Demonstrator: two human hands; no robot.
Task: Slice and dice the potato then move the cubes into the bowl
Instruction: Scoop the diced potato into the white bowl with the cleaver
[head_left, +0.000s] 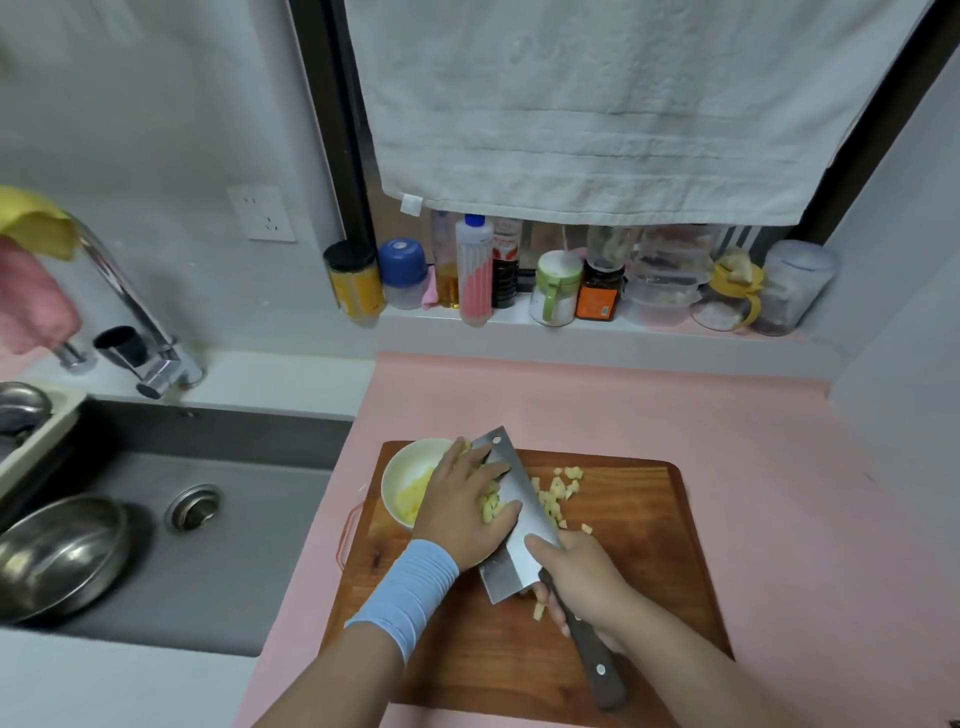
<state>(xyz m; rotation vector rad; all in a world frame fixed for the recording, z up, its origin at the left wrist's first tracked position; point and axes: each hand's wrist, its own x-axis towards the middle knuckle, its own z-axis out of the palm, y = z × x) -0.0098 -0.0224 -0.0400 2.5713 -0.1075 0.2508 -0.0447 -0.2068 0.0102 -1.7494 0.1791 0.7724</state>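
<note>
My right hand (582, 577) grips the cleaver (514, 488) by its dark handle, its fingers wrapped tight around it and the thumb up on the flat of the blade. The blade is tilted, running diagonally across the cutting board (649, 545) with its tip toward the bowl (410, 457).

My left hand (457, 506) is spread wide. Its fingers (467, 457) are nearly straight and press a clump of potato cubes (491, 506) against the left face of the blade. I can't tell if the clump is lifted or resting on the board.

More cubes lie loose on the board just right of the blade, with one stray near my right knuckles. The white bowl sits on the board's far left corner, touching my left fingers, with some yellow potato already inside.

There's a blue wristband (405, 592) on my left wrist. The board lies on the pink surface (623, 405). The grey sink (260, 519) is to the left with a steel bowl (57, 551) in it. Jars and bottles (550, 286) stand on the ledge behind, under a hanging white towel (623, 104).
</note>
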